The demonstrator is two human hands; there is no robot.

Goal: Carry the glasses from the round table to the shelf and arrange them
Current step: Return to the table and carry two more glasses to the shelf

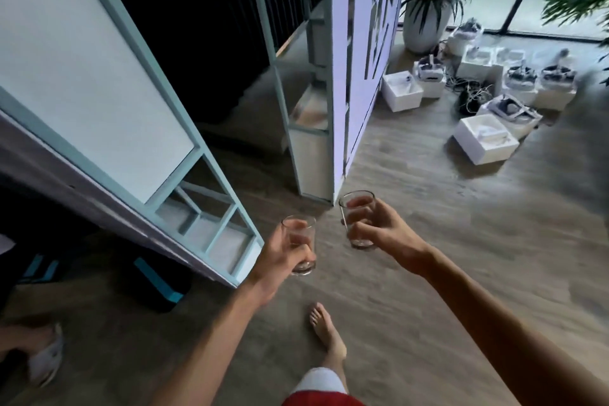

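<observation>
Got one clear glass in each grip right now: my left hand [280, 252] is wrapped around the left glass [300, 245], my right hand [379, 229] clamps the right glass [357, 219], both upright, mid-frame, held apart over the wood floor [445, 241]. My bare foot [328, 334] shows below them. The pale-framed shelf [211, 208] slants down the left side, white boxes [482, 140] sit upper right.
</observation>
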